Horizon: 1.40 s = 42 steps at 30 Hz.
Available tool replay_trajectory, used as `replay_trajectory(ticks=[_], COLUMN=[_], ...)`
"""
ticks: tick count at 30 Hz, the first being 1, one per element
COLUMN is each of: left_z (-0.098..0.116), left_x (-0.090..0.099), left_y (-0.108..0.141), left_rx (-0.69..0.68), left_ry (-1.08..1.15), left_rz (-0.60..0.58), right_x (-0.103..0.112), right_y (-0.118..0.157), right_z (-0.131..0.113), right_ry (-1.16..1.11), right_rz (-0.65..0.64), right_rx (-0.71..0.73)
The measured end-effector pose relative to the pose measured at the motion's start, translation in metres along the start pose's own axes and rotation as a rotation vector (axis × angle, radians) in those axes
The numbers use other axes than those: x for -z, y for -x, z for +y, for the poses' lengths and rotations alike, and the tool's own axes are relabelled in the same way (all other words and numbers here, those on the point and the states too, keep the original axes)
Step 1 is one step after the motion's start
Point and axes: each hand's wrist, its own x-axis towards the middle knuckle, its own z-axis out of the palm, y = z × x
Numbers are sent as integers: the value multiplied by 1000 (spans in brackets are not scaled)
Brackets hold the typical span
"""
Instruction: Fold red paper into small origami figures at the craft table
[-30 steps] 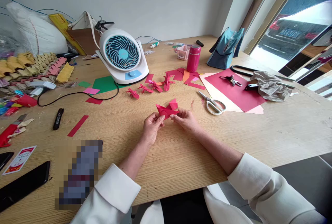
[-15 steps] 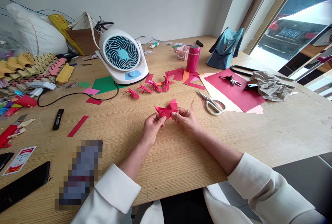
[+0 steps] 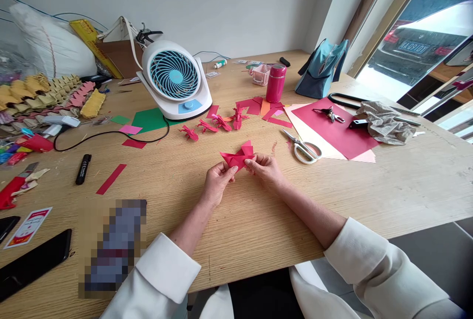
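A folded piece of red paper is held between both hands, a little above the wooden table. My left hand pinches its lower left part, thumb on top. On the right side, my right hand grips the paper's edge between thumb and fingers. Pointed flaps stick up at the paper's left end and at its top right. Beyond it stand several small red folded-paper figures in a row. White-handled scissors lie to the right of my right hand.
Behind the figures stands a white and blue fan, its black cable running left. A pink bottle, a blue bag and red sheets with keys are on the right. A marker, red strip and phone lie left.
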Motion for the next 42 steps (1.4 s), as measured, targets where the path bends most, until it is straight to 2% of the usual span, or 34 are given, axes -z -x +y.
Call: replay_trajectory(ticks=[14, 22, 33, 38, 42], left_z=[-2, 2, 4, 3, 3], left_x=[-4, -4, -2, -3, -6], left_y=[4, 4, 2, 3, 4], left_rx=[113, 21, 4, -4, 1], left_ry=[139, -51, -26, -14, -5], left_rz=[-20, -24, 14, 40, 44], right_x=[-4, -4, 0, -2, -5], right_y=[1, 1, 2, 2, 3], right_z=[3, 6, 6, 7, 4], right_ry=[44, 113, 224, 175, 165], right_rz=[-91, -82, -114, -115, -172], right_rx=[-51, -27, -30, -44, -25])
